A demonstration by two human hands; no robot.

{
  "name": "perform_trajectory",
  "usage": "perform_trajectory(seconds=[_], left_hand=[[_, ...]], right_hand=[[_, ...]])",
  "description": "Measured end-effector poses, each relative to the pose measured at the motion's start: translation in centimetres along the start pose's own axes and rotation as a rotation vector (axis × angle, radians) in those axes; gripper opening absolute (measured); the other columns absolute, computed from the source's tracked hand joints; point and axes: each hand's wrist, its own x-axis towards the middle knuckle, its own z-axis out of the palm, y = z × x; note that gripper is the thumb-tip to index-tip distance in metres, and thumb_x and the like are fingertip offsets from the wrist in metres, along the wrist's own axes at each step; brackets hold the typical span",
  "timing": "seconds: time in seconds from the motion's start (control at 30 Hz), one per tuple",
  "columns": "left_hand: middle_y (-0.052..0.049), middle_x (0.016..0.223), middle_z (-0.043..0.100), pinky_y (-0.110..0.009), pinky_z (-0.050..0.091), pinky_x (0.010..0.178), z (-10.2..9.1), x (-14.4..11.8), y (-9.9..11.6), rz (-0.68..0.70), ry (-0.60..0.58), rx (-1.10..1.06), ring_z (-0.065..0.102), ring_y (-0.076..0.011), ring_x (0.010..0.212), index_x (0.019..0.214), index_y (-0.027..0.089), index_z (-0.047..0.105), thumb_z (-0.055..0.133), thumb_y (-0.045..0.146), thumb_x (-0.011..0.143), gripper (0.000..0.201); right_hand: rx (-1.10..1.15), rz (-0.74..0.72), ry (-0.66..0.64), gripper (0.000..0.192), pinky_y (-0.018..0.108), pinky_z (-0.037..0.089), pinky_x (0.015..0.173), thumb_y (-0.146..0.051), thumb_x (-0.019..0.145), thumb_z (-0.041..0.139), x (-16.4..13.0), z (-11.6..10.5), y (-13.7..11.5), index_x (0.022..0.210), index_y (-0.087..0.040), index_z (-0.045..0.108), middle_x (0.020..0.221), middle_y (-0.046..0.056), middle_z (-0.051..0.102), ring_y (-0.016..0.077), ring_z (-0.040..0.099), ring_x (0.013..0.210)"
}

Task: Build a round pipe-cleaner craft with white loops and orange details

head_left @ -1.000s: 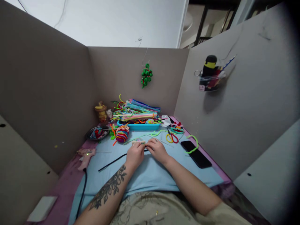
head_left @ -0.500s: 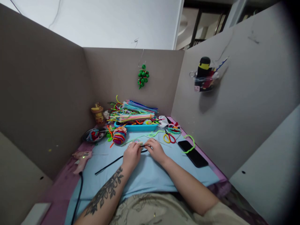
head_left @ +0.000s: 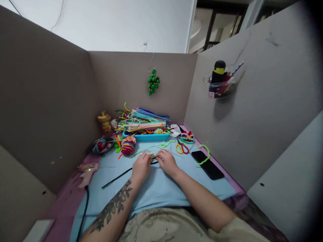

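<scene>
A black pipe cleaner [head_left: 117,179] is pinched between my two hands over the blue cloth [head_left: 161,188]. Its long end runs down to the left past my left wrist, and a bent stretch shows between the hands. My left hand [head_left: 141,165] is closed on it with thumb and fingertips. Close by on the right, my right hand [head_left: 167,162] pinches the same pipe cleaner near its other end. The fingers partly cover the bend. Just beyond the fingertips lies a small pastel-coloured piece [head_left: 148,153], partly hidden.
A blue tray [head_left: 146,137] heaped with pipe cleaners stands at the back. Scissors [head_left: 182,148] and a phone [head_left: 208,165] lie right. On the left are a striped bundle [head_left: 128,146], a dark bowl [head_left: 101,146] and a pink glue gun [head_left: 88,173] with its cord. Grey partitions enclose the table.
Both hands keep their grip on the black pipe cleaner. They have shifted barely, and the view has moved very slightly.
</scene>
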Motion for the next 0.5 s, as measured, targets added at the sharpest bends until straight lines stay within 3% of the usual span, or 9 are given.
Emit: perform_trajectory(seconds=[0.27, 0.37, 0.5], left_hand=[[-0.003, 0.076, 0.058, -0.027, 0.039, 0.068, 0.5, 0.1, -0.2, -0.090, -0.026, -0.268, 0.052, -0.0166, 0.077, 0.074, 0.018, 0.056, 0.047, 0.021, 0.082, 0.012], [-0.003, 0.072, 0.057, -0.026, 0.038, 0.066, 1.0, 0.2, -0.1, -0.118, -0.025, -0.357, 0.052, -0.0160, 0.072, 0.071, 0.018, 0.056, 0.047, 0.022, 0.080, 0.013], [-0.002, 0.069, 0.057, -0.026, 0.038, 0.065, 1.7, 0.3, 0.2, -0.154, -0.020, -0.466, 0.051, -0.0151, 0.068, 0.068, 0.017, 0.055, 0.046, 0.024, 0.080, 0.017]], right_hand=[[0.416, 0.252, 0.087, 0.006, 0.025, 0.039, 0.061, -0.017, 0.069, 0.059, 0.6, 0.3, 0.0, 0.065, -0.017, 0.064, 0.068, 0.002, 0.058, 0.0136, 0.050, 0.065], [0.624, 0.376, 0.061, 0.006, 0.025, 0.038, 0.061, -0.021, 0.066, 0.062, 0.8, 0.5, 0.0, 0.063, -0.016, 0.062, 0.064, 0.000, 0.057, 0.0125, 0.049, 0.062], [0.967, 0.620, -0.015, 0.016, 0.020, 0.026, 0.044, -0.029, 0.061, 0.066, 0.7, 1.3, 0.1, 0.062, -0.015, 0.059, 0.051, -0.004, 0.049, 0.0065, 0.036, 0.044]])
